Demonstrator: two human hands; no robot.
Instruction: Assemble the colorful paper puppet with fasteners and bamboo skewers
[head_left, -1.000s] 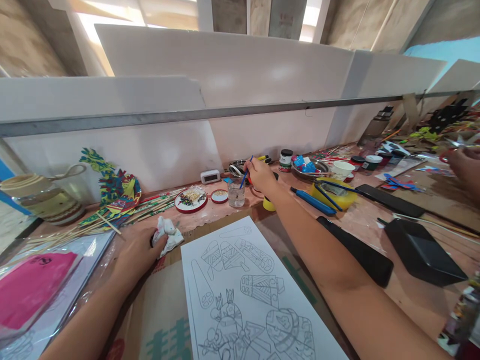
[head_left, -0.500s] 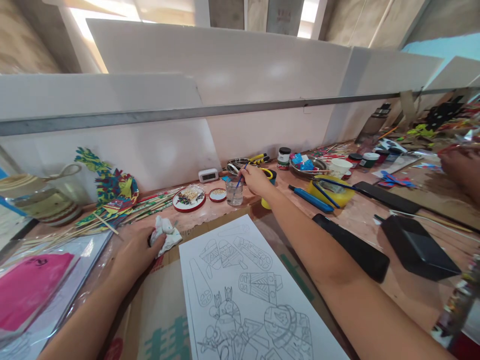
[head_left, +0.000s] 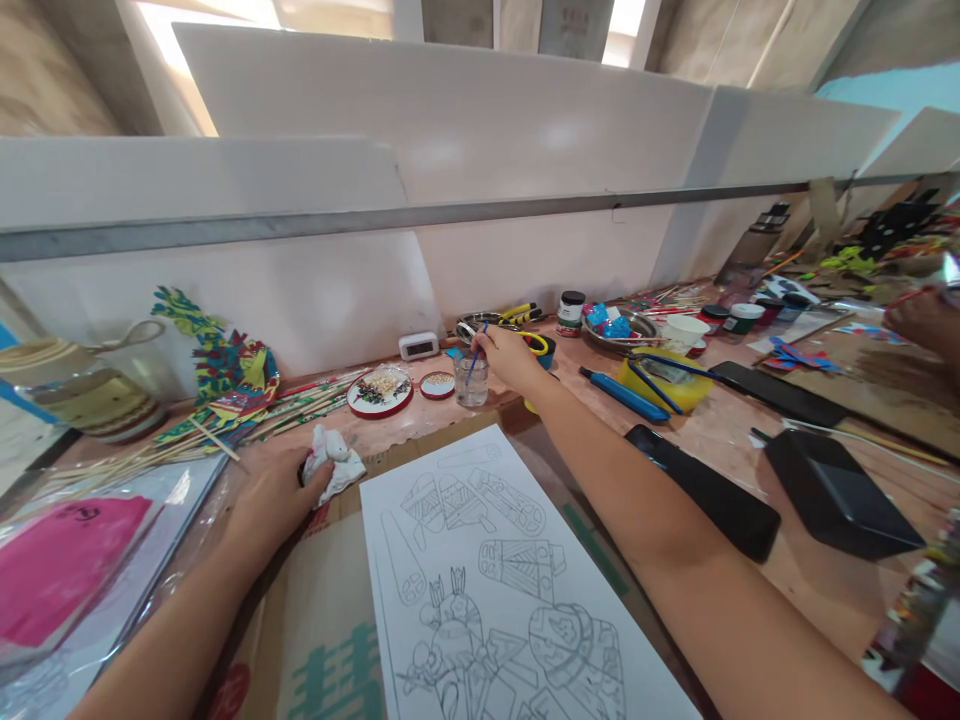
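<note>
paintbrush (head_left: 478, 355) sits pinched in the right hand (head_left: 510, 357), tip dipped into the small glass of water (head_left: 471, 381) at the back of the bench. best bet imo: swirl it gently and keep the glass steady so nothing splashes the line drawing (head_left: 487, 570). left hand (head_left: 274, 497) is closed over a crumpled white rag (head_left: 332, 464). bristles are too small to make out, and 1 other person's hand (head_left: 926, 318) is cut off at the right edge.

The right hand (head_left: 511, 357) has slid left from above the yellow cup and tipped the blue brush (head_left: 475, 362) down, its tip now dipping inside the small glass of water (head_left: 471, 381) where a second ago it hovered above the rim.
</note>
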